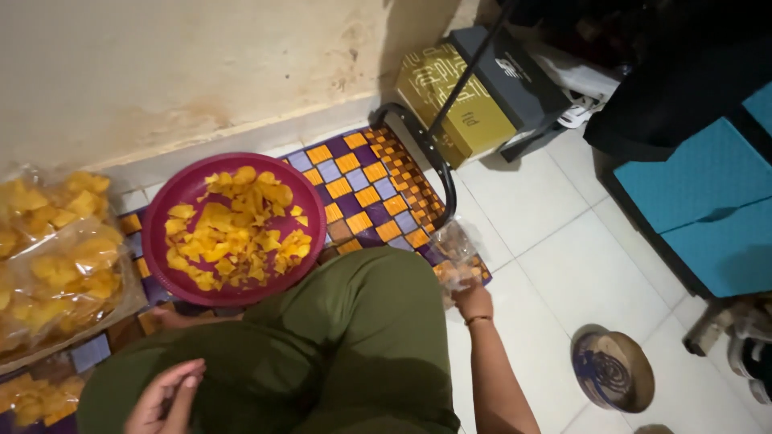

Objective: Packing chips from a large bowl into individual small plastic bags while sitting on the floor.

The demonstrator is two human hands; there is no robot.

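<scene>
1. Your left hand (165, 398) rests near, low left, palm up, fingers loosely curled, holding nothing.
2. Your right hand (472, 301) reaches out right, arm straight, fingers pinched closed.

2 clear bags of yellow chips (56, 249) lie at left; the right hand (473, 303) grips 1 small clear packet (457, 255); gold box (454, 100) and dark box (508, 76) stand by the wall.

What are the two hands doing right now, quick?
Left hand: empty, fingers loosely curled, resting near the green-trousered lap.
Right hand: closed on a small clear bag of chips, down by the mat's edge.
</scene>
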